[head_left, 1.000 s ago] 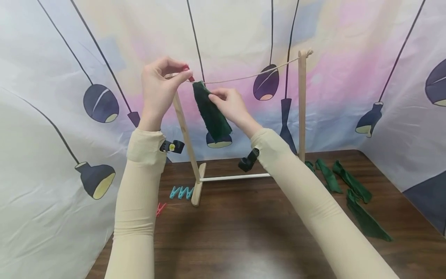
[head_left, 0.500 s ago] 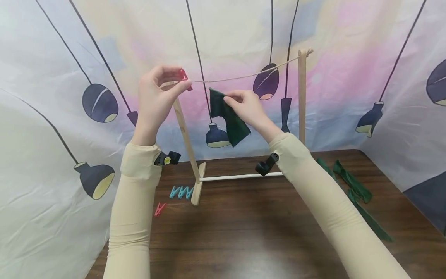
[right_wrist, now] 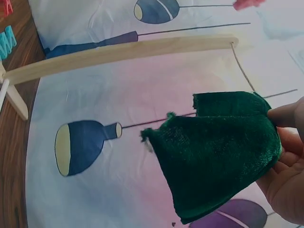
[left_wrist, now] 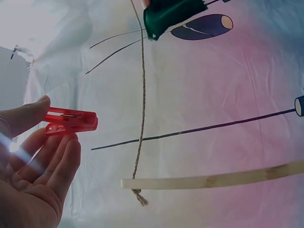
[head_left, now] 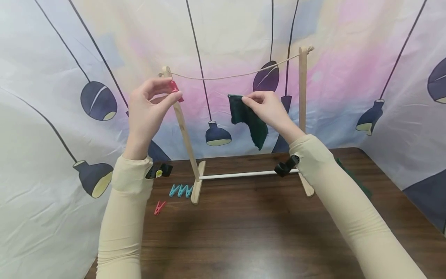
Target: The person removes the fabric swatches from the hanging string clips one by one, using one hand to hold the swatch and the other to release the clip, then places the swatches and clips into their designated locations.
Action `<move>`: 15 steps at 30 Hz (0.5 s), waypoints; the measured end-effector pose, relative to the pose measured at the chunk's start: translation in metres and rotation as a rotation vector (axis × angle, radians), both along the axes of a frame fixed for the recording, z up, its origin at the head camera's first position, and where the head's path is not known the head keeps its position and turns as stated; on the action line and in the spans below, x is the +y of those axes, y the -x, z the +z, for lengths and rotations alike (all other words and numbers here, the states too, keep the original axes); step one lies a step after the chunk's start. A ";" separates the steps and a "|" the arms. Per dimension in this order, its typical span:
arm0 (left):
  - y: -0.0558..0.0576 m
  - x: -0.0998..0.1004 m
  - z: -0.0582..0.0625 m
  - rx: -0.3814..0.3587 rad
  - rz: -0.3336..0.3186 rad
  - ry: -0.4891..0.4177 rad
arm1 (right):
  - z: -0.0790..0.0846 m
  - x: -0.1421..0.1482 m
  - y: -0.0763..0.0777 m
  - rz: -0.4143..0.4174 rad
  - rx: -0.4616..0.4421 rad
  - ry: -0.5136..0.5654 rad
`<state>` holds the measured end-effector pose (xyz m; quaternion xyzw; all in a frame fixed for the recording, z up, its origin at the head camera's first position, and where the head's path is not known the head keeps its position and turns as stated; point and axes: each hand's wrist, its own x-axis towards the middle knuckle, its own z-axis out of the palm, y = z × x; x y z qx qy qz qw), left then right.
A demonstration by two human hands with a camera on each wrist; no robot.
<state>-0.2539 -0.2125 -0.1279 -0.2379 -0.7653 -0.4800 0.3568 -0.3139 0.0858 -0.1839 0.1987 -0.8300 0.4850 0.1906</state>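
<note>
My left hand (head_left: 148,110) pinches a red clothespin (head_left: 176,91) between thumb and fingers, near the left post of a wooden frame. In the left wrist view the same clothespin (left_wrist: 71,121) sits apart from the string. From my right hand (head_left: 270,110) hangs a strip of dark green cloth (head_left: 249,116), pinched near its upper edge and folded over. The right wrist view shows the cloth (right_wrist: 218,152) as velvety with a frayed edge. Sagging between the two posts, the string (head_left: 223,78) runs above the cloth and touches neither held thing.
Several blue clothespins (head_left: 181,190) and one red clothespin (head_left: 159,207) lie on the brown table (head_left: 237,232) by the frame's left foot (head_left: 197,190). A white rod (head_left: 240,175) joins the feet. More green cloth (head_left: 355,180) lies partly behind my right sleeve.
My right hand has drawn the green cloth away from the string, rightward and slightly down. My left hand, still holding the red clothespin, has moved left and down off the string.
</note>
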 end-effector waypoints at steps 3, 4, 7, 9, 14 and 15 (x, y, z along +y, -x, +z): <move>-0.003 -0.004 -0.003 0.004 0.031 0.021 | -0.002 0.012 -0.002 -0.028 0.010 -0.015; -0.004 -0.006 -0.005 0.001 0.042 0.027 | -0.003 0.017 -0.003 -0.033 0.015 -0.016; -0.007 -0.010 -0.010 -0.009 0.063 0.038 | -0.007 0.031 -0.006 -0.037 0.013 -0.001; -0.010 -0.014 -0.013 -0.012 0.063 0.038 | -0.009 0.040 -0.009 -0.038 0.003 0.013; -0.013 -0.023 -0.023 -0.027 0.085 0.057 | -0.014 0.064 -0.022 -0.062 -0.026 0.030; -0.013 -0.025 -0.025 -0.033 0.092 0.061 | -0.014 0.068 -0.025 -0.072 -0.033 0.028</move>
